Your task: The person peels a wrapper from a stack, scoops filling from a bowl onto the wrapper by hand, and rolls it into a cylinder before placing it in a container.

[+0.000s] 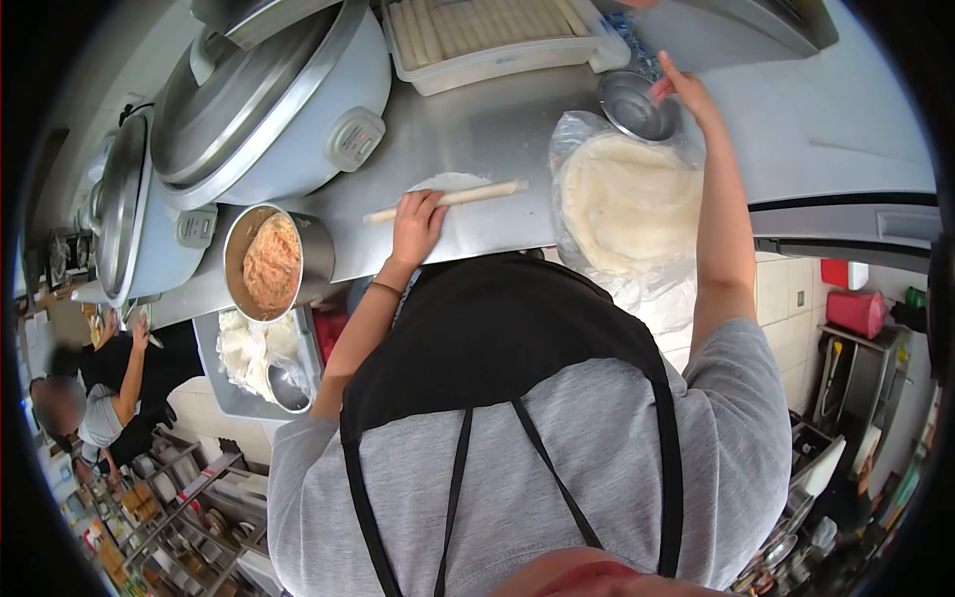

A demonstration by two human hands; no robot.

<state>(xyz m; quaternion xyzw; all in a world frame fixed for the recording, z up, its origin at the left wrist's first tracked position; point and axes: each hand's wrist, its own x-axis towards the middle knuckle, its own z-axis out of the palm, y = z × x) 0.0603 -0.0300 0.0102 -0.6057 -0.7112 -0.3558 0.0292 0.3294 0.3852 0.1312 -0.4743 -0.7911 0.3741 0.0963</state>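
Observation:
My left hand (418,224) lies over a long, thin spring roll (482,193) on the steel counter, its fingers curled round the middle. A pale flap of wrapper (450,181) shows flat just beyond the roll. At the far right, my right hand (681,85) is over a small metal bowl (627,104), fingers apart, some fingertips down inside the rim. The liquid in the bowl is hard to make out. Between my arms, to the right, a stack of round, pale wrappers (632,204) rests on clear plastic.
A plastic tub (497,68) of finished rolls stands at the back. On the left are a metal pot of orange filling (271,264), a grey bin (234,398) with white food, and two large cookers (269,109). Another person (109,398) works at far left.

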